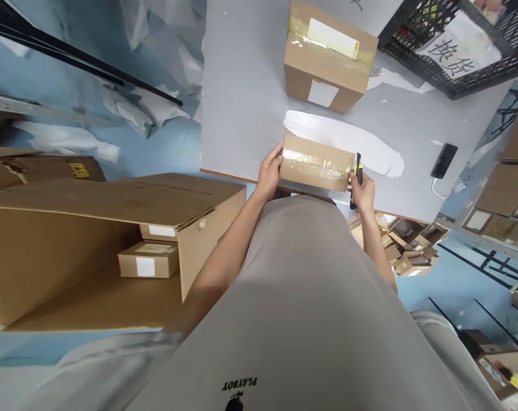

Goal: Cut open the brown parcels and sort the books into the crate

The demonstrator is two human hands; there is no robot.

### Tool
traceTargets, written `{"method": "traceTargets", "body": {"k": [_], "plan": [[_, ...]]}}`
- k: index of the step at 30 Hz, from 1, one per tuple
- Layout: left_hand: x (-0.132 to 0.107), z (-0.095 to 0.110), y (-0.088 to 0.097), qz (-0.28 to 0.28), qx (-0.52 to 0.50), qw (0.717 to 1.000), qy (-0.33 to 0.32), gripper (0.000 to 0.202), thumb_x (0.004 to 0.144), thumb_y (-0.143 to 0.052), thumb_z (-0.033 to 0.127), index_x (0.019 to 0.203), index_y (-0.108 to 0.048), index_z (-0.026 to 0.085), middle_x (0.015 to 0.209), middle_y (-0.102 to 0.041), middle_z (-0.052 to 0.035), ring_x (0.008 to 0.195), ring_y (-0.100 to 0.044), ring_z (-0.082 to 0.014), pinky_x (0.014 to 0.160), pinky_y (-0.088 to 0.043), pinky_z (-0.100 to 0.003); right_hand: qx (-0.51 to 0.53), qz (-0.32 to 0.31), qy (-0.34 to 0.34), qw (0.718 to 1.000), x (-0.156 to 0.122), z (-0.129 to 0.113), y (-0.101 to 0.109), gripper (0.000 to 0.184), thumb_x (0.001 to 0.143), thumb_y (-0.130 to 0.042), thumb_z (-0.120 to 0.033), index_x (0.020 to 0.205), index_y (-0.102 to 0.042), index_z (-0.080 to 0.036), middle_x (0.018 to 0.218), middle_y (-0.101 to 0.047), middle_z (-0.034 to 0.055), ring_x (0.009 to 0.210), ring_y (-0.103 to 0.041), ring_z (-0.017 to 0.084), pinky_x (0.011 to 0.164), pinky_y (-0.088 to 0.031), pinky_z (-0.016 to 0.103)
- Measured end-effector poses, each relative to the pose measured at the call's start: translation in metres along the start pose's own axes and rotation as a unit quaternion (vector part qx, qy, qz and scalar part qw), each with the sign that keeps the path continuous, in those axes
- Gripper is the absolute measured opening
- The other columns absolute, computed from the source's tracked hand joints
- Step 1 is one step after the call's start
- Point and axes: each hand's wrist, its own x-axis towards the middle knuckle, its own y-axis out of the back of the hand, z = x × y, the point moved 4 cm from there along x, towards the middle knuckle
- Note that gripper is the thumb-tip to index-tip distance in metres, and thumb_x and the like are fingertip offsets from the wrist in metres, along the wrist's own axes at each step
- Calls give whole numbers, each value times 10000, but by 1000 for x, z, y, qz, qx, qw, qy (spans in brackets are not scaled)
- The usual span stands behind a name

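Observation:
A small taped cardboard box (314, 164) is at the near edge of the grey table, its upper face crossed by shiny clear tape. My left hand (269, 174) grips its left end, with the fingers at the side of the box. At the opposite end, my right hand (363, 191) is closed around a black and yellow box cutter (360, 174), and its fingertips touch the box's right end. Just beyond the box lies a long white sheet (344, 137), partly covered by it.
A larger taped carton (327, 63) stands farther back on the table (241, 85). A black plastic crate (464, 85) with a handwritten paper is at the back right, near a phone (444, 160) on a white cable. A big open carton (91, 211) at left holds smaller boxes.

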Motion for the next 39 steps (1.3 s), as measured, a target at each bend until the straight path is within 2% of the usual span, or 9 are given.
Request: {"method": "traceTargets", "body": {"k": [5,7,9,12,15,19,23,28,39], "plan": [[2,-13,5,-74,5,997,-26,865,991,-729,762,1697,-541,300,1791,-511,-140,1677,-471,-375,1396,-375,-574,-56,59,3,997,-4,-9,8,591,1145,-419,-675,1336,-710,-197,1012,-828,117,879,-821,295,809,-635,398],[1,-12,10,-101,22,994,-38,959,950,-770,788,1732,-483,313,1793,-498,-164,1661,-493,-383,1366,-419,-590,-109,77,33,990,-9,-22,13,575,1174,-370,-629,1442,-671,-219,1087,-841,139,939,-826,310,846,-624,409],[0,-9,14,-119,45,991,-46,953,938,-762,818,1707,-522,309,1776,-512,-175,1644,-509,-389,1326,-473,-592,-158,74,73,982,-14,-43,13,565,1198,-324,-571,1525,-632,-229,1153,-849,154,982,-827,318,870,-610,410],[3,-5,20,-144,79,985,-59,876,932,-734,854,1596,-658,287,1757,-516,-183,1645,-496,-407,1280,-528,-583,-218,-13,162,962,-23,-84,-3,539,1208,-338,-503,1549,-646,-221,1259,-853,158,1074,-821,333,904,-593,395],[7,-3,24,-184,97,976,-69,876,923,-723,875,1579,-679,296,1774,-486,-177,1639,-498,-416,1259,-550,-580,-280,-128,229,923,-30,-124,-29,515,1212,-357,-431,1577,-652,-218,1385,-830,146,1188,-803,334,946,-573,368],[13,-4,25,-203,82,973,-66,890,887,-769,871,1573,-690,310,1776,-481,-169,1627,-512,-422,1263,-549,-580,-383,-203,219,874,-30,-157,-51,518,1225,-350,-393,1646,-600,-223,1453,-801,152,1221,-789,332,960,-543,356],[16,-5,23,-200,28,979,-41,876,825,-874,808,1525,-730,300,1765,-492,-179,1623,-512,-435,1247,-565,-582,-437,-223,201,848,-25,-170,-54,527,1230,-345,-396,1687,-549,-228,1499,-771,167,1249,-773,329,957,-523,353],[18,-4,22,-210,3,977,-36,813,824,-920,717,1505,-740,312,1780,-478,-163,1645,-484,-430,1221,-591,-573,-454,-228,195,839,-20,-172,-52,511,1231,-346,-361,1691,-536,-244,1485,-774,157,1267,-761,328,954,-508,359],[23,-6,23,-217,8,976,-26,871,812,-924,735,1543,-727,305,1799,-461,-167,1653,-470,-453,1204,-606,-573,-470,-251,208,820,-11,-187,-50,465,1235,-387,-365,1612,-620,-227,1396,-808,164,1224,-771,326,913,-485,346]]}}
